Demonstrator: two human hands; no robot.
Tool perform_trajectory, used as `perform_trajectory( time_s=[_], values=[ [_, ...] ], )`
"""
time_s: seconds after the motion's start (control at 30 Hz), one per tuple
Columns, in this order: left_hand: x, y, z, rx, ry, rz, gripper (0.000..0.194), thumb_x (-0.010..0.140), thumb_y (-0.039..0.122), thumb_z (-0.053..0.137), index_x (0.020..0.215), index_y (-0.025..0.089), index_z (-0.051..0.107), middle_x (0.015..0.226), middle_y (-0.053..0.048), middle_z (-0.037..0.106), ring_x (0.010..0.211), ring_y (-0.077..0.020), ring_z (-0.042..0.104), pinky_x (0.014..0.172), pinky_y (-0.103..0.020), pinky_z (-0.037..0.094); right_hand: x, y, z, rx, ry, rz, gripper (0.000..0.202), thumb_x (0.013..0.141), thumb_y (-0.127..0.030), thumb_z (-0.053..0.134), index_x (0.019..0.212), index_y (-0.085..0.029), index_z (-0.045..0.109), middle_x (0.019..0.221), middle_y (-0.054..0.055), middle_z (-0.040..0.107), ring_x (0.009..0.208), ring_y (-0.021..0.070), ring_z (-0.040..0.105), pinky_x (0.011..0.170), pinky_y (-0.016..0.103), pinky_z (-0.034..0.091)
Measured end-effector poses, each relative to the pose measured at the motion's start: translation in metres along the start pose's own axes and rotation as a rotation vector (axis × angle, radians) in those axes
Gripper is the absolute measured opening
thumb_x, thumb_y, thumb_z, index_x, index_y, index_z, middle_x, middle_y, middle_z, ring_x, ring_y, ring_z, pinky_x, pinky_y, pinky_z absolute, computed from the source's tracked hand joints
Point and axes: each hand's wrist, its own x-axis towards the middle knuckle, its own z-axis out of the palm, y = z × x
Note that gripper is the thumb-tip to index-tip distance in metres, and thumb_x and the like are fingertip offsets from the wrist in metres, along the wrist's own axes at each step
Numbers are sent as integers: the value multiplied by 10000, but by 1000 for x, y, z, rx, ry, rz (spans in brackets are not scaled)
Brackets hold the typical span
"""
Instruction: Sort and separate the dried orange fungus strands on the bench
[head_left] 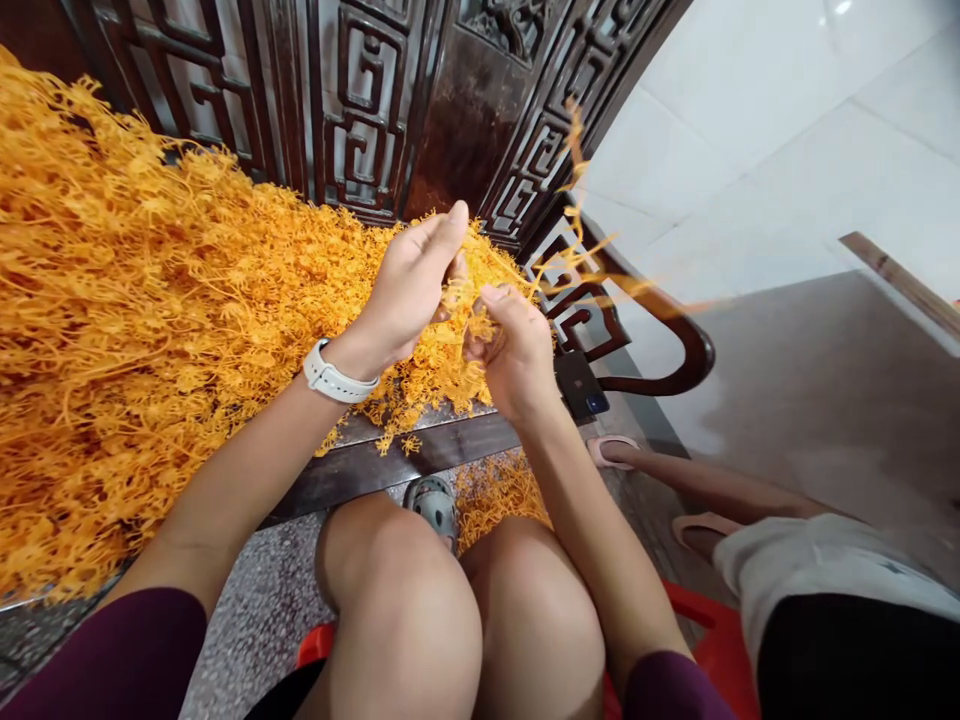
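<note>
My left hand (412,275), with a pale watch band (337,380) on its wrist, is closed with the thumb up, its fingers round part of an orange stringy plastic piece (480,325). Close beside it, my right hand (521,350) pinches the same orange stuff between thumb and curled fingers. Thin branching orange strands (576,262), smeared by motion, spread up and right from behind the right hand. Below and behind both hands lies a big heap of like orange pieces (187,300). The fingertips are partly hidden.
The heap lies on a dark wooden bench (420,445) with a carved back (367,110) and curved armrest (694,355). A phone (581,385) rests near its right end. More orange pieces (502,495) are below. Another person's leg (705,485) and a red stool (724,650) are at right.
</note>
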Motion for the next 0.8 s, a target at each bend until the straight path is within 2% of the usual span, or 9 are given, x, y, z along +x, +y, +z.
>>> perform_trajectory(
  time_s=[0.17, 0.27, 0.37, 0.47, 0.57, 0.6, 0.67, 0.73, 0.8],
  values=[
    [0, 3, -2, -11, 86, -4, 585, 1017, 751, 415, 751, 230, 408, 602, 28, 413, 495, -91, 407, 466, -262, 324, -2, 1, 0, -83, -70, -11, 518, 760, -473, 892, 747, -244, 428, 699, -45, 476, 613, 106, 440, 529, 258, 351],
    [0, 2, 2, 44, 121, 50, 599, 1009, 740, 465, 709, 232, 364, 594, 27, 372, 532, -110, 416, 499, -288, 332, -3, 2, 4, -43, -60, -30, 563, 749, -432, 905, 728, -241, 376, 680, -46, 439, 623, 111, 441, 520, 256, 324],
    [4, 0, 1, 119, 140, 97, 650, 964, 818, 438, 698, 235, 331, 607, 20, 345, 577, -123, 447, 523, -312, 310, -4, 2, 8, -33, -67, -2, 603, 766, -431, 884, 721, -242, 313, 655, -51, 387, 602, 113, 402, 521, 259, 321],
    [13, 1, -21, 166, 136, -20, 684, 917, 896, 308, 727, 240, 291, 615, 30, 295, 573, -102, 397, 519, -306, 279, -7, -4, 7, -33, -119, 25, 589, 751, -435, 880, 742, -254, 320, 646, -58, 369, 575, 117, 359, 510, 263, 322],
    [22, -3, -66, 311, 125, -162, 690, 943, 875, 151, 755, 225, 286, 672, 33, 322, 595, -59, 350, 563, -255, 299, -12, -13, 2, -36, -111, -7, 562, 739, -419, 895, 762, -261, 357, 652, -61, 366, 573, 118, 374, 501, 258, 320],
    [24, -6, -81, 435, 160, -127, 695, 967, 855, 131, 749, 215, 294, 684, 26, 349, 627, -52, 382, 579, -248, 288, -12, -15, 0, -45, -88, -17, 543, 750, -419, 892, 769, -261, 373, 656, -59, 375, 575, 119, 388, 500, 257, 316],
    [25, -14, -103, 685, 104, -86, 682, 1001, 841, 248, 773, 226, 432, 716, 1, 457, 729, -102, 490, 628, -301, 353, -11, -17, -1, -64, -35, -21, 497, 780, -429, 877, 791, -263, 409, 667, -54, 408, 580, 120, 410, 501, 261, 309],
    [21, -21, -111, 874, 45, -35, 604, 1015, 787, 391, 908, 231, 602, 811, -51, 579, 920, -213, 576, 765, -389, 431, -8, -16, -1, -81, 6, -13, 463, 799, -456, 865, 815, -264, 445, 685, -48, 451, 586, 117, 427, 510, 268, 314],
    [14, -20, -103, 969, 23, 22, 504, 1045, 660, 443, 1153, 220, 662, 1015, -102, 666, 1163, -302, 551, 965, -476, 425, -3, -12, 1, -94, 25, -2, 453, 799, -493, 863, 835, -261, 477, 705, -43, 488, 599, 113, 449, 521, 271, 323]
  ],
)
